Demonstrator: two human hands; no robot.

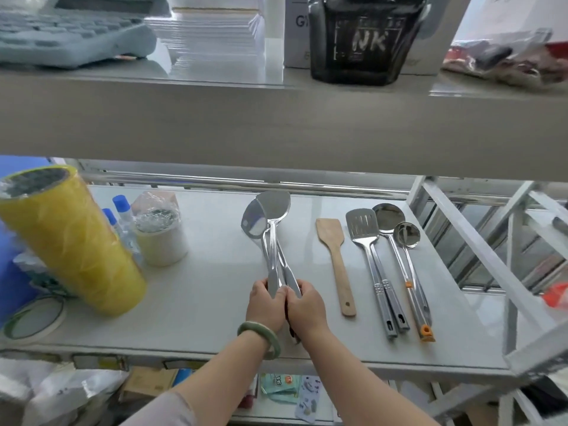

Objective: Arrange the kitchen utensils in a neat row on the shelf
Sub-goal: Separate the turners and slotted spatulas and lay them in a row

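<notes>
Both hands meet at the middle of the shelf (199, 302), side by side and touching. The left hand (266, 305), with a green bangle (259, 339) on its wrist, is closed around the handle of 1 steel turner (274, 207). The right hand (304, 307) is closed around the handle of a 2nd steel turner (253, 221). The 2 handles cross just beyond the fingers, and the 2 blades overlap farther out from the hands, toward the back rail.

To the right of the right hand, 4 more utensils lie flat in a row with handles pointing toward the person. Nearest is a wooden spatula (336, 259), then a slotted turner (370, 262), then a big ladle (396, 241), and farthest a small ladle (410, 256). These last 3 lie close together, handles nearly touching.

To the left of the left hand, well apart, stand a yellow tape roll (70, 241), a white tape roll (161, 238) and 2 blue-capped bottles (121, 213).
</notes>
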